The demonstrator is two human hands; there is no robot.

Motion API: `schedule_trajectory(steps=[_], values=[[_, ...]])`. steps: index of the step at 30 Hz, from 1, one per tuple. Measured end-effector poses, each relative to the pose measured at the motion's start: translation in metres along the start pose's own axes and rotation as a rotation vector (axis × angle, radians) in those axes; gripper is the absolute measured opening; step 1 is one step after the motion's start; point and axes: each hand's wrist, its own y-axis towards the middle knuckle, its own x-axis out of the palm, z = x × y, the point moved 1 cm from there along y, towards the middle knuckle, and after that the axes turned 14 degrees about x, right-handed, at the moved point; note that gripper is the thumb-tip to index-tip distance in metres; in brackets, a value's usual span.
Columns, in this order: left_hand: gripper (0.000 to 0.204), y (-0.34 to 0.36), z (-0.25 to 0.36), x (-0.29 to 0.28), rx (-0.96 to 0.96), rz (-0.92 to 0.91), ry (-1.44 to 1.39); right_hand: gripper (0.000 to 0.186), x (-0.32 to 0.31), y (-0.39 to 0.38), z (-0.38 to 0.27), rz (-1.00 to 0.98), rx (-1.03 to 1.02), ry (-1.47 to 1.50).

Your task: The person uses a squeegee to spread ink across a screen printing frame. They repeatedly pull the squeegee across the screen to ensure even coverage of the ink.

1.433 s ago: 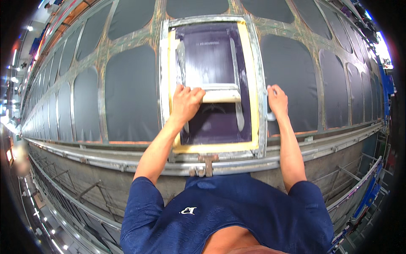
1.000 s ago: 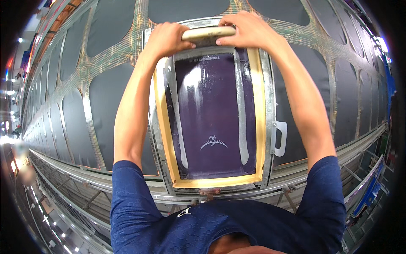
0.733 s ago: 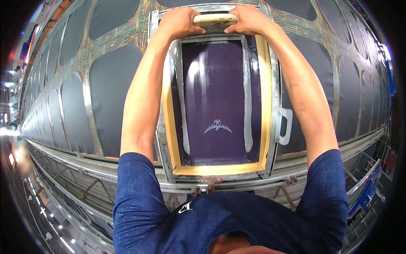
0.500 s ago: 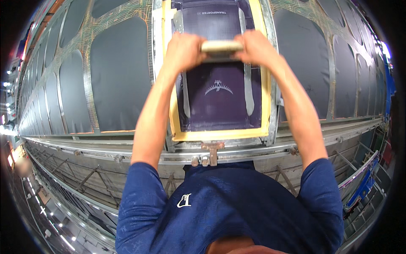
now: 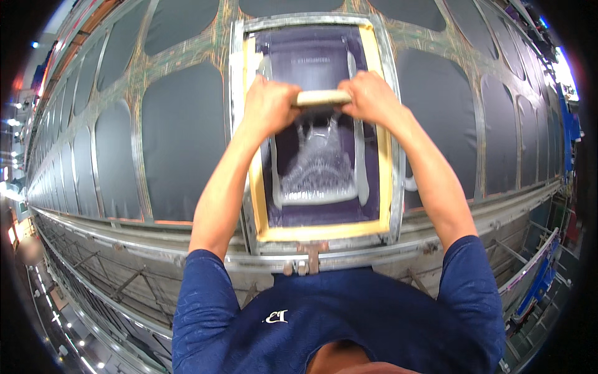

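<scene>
Both hands, left hand (image 5: 269, 107) and right hand (image 5: 369, 98), fingers clamped on the squeegee (image 5: 322, 98), have drawn it down the screen frame (image 5: 324, 232); white ink (image 5: 317, 168) now shows below.

Dark blue short-sleeved shirt (image 5: 349, 318) with small white chest emblem.

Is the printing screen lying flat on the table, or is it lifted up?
Flat: the screen frame lies level in its metal holder, and both hands press the squeegee onto its mesh.
</scene>
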Motion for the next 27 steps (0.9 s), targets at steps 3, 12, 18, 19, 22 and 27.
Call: schedule_trajectory(steps=[3, 12, 18, 19, 22, 27], values=[[0.028, 0.076, -0.068, -0.014, 0.021, 0.003, 0.091, 0.032, -0.013, 0.096, 0.042, 0.038, 0.006, 0.064], [0.044, 0.132, -0.134, 0.003, -0.051, -0.057, -0.021, 0.045, -0.018, 0.172, 0.07, -0.082, 0.185, 0.085], [0.032, 0.075, -0.072, 0.005, -0.031, -0.021, 0.009, 0.038, -0.004, 0.097, 0.041, -0.086, 0.072, 0.106], [0.031, 0.058, -0.053, 0.008, -0.016, -0.024, -0.008, 0.036, -0.001, 0.072, 0.032, -0.094, 0.074, 0.108], [0.023, -0.008, 0.015, 0.014, -0.002, 0.049, -0.061, 0.03, 0.011, -0.015, -0.002, -0.149, 0.114, 0.167], [0.022, -0.118, 0.135, 0.023, -0.01, -0.039, -0.098, 0.029, 0.027, -0.165, -0.061, -0.258, 0.142, 0.071]])
